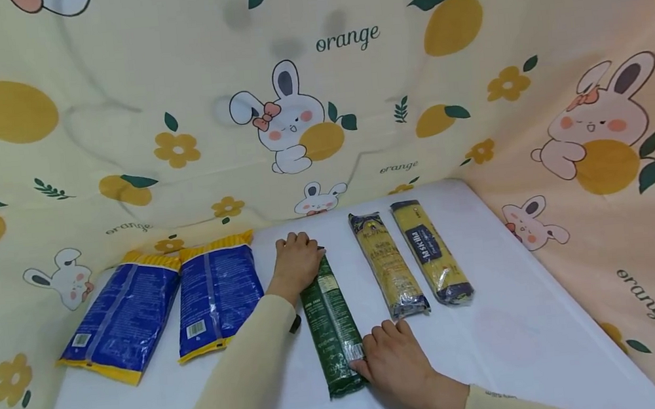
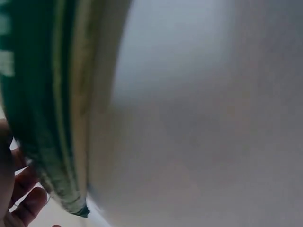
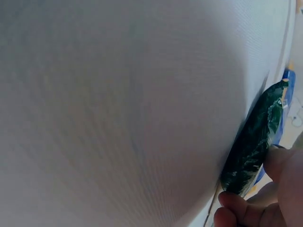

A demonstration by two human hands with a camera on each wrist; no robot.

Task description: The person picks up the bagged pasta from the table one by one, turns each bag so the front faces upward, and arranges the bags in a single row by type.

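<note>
A long green pasta packet lies on the white-covered table, its printed side with a barcode facing up. At its far end my left hand grips it, fingers bent over the top. My right hand holds the near right edge, thumb on the upper face. The right wrist view has the packet between the thumb and fingers of the right hand. In the left wrist view, fingers of the left hand show beside the tapered end of the packet.
Two blue bags with yellow ends, one leaning outward and one beside it, lie left of the green packet. To the right lie two yellow spaghetti packets, one nearer and another farther right. A printed curtain hangs around the table.
</note>
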